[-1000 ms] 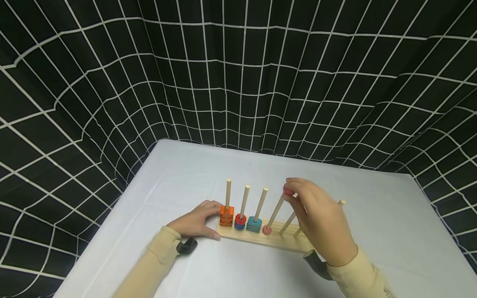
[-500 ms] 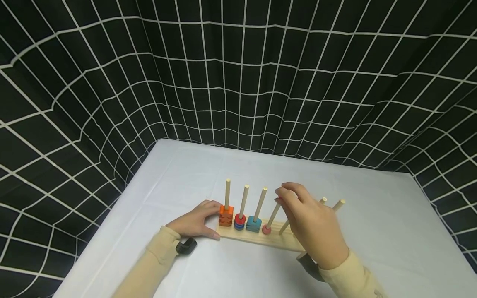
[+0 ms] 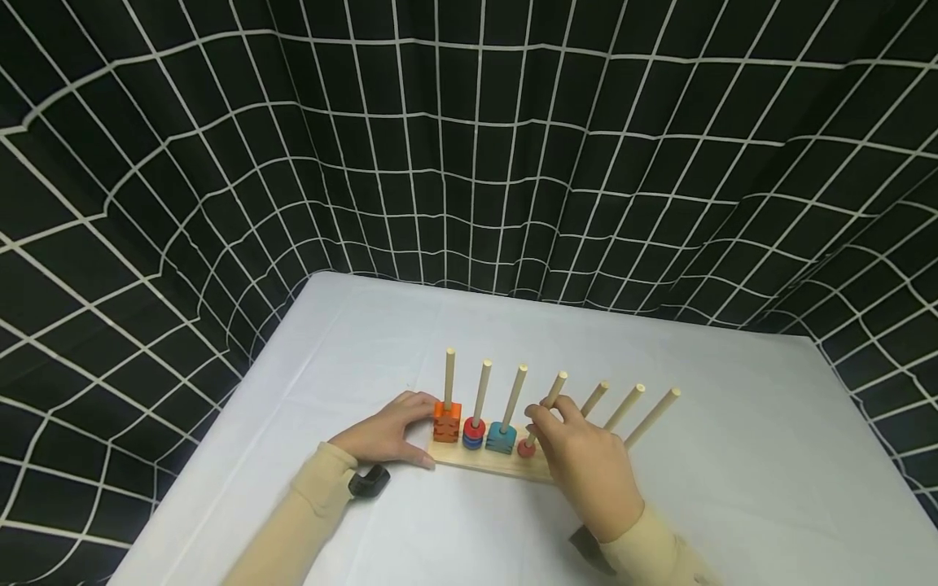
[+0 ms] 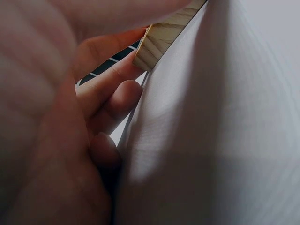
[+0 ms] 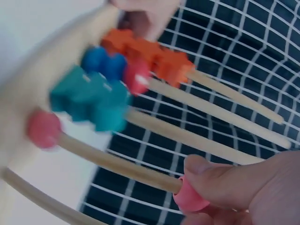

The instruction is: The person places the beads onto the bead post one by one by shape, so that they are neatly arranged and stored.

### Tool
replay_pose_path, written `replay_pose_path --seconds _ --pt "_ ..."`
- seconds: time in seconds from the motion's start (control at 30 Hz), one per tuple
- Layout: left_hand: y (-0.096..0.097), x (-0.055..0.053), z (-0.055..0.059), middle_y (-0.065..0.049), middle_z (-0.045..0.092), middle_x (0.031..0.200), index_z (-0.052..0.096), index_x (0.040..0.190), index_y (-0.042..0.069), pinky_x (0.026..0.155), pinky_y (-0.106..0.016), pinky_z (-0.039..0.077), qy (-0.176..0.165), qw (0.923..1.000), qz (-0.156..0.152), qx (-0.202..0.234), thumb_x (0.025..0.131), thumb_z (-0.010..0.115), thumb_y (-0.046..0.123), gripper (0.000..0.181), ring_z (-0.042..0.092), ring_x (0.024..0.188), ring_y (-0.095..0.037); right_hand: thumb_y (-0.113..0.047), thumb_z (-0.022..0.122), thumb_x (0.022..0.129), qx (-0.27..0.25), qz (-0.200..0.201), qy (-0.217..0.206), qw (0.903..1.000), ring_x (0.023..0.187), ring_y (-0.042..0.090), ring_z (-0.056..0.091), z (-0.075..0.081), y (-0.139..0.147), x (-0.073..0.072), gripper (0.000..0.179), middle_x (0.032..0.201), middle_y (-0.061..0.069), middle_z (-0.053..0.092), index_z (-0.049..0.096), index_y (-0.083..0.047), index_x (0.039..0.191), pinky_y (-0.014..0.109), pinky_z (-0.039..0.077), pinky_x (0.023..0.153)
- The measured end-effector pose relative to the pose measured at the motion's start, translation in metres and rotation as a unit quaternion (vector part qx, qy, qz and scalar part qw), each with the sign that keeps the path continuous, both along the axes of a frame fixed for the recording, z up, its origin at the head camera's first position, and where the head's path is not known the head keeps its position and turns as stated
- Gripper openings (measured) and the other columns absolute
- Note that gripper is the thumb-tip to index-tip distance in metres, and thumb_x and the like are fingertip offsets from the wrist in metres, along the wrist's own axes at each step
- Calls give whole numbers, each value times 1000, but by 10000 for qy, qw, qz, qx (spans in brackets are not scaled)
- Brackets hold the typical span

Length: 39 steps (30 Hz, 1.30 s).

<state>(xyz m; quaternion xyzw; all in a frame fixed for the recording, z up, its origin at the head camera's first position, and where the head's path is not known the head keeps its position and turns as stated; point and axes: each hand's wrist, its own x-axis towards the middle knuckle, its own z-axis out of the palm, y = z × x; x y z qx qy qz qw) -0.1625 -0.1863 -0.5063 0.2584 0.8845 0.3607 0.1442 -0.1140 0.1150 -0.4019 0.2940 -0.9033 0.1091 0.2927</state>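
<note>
A wooden peg board (image 3: pixel 479 461) with several upright pegs lies on the white table. My left hand (image 3: pixel 387 427) grips its left end, thumb at the front corner and fingers behind; in the left wrist view the fingertips meet the board's end. With thumb and fingers, my right hand (image 3: pixel 589 468) pinches a pink bead (image 5: pixel 190 196) threaded on the fourth peg, partway down it. Fingers hide this bead in the head view. Another pink bead (image 3: pixel 526 449) sits at that peg's foot. Orange pieces (image 3: pixel 447 423), red and blue beads (image 3: pixel 473 433) and teal pieces (image 3: pixel 501 438) fill the first three pegs.
To the right stand bare pegs (image 3: pixel 652 417), their lower parts behind my right hand. White cloth covers the table (image 3: pixel 381 325). Black curtains with a white grid (image 3: pixel 506 146) hang behind and at both sides.
My right hand has come down and to the left, sliding the pink bead from the top of the fourth peg toward the board. The left hand stays where it was.
</note>
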Motion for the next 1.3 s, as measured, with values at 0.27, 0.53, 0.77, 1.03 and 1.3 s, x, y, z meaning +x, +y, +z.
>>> replay_pose_path --seconds 0.27,0.53,0.77,1.03,1.3 --pt "0 -1 4 12 44 139 53 135 25 113 -45 28 -84 9999 -52 115 70 80 52 75 32 132 -13 -18 85 71 235 -174 -401 9988 41 8 49 -33 -1 -1 30 81 -2 62 68 -18 96 18 32 35" --pt "0 -2 1 15 43 139 52 136 27 113 -42 28 -86 10000 -8 10 69 79 53 77 32 132 -10 -24 78 78 367 -306 -802 9956 44 6 50 -48 -3 2 21 82 -4 61 70 -19 97 18 36 35" --pt "1 -3 3 14 44 137 53 135 26 112 -44 30 -33 10000 -67 58 70 80 52 75 34 130 -11 -23 75 82 358 -396 -856 9949 45 5 50 -54 -2 3 18 87 -2 64 69 -19 99 18 35 35" --pt "1 -4 0 11 44 138 52 136 24 112 -46 31 77 9999 -122 3 70 79 52 76 35 131 -13 -21 73 84 -134 -360 -868 9955 46 2 48 -47 5 13 17 97 -1 64 70 -21 101 12 28 36" --pt "-2 1 15 5 41 141 49 138 20 111 -46 30 -389 9992 -8 -3 76 76 50 73 34 133 -17 -20 50 91 -1716 179 521 9836 48 -1 41 -31 39 27 23 77 -2 65 68 -4 90 10 32 38"
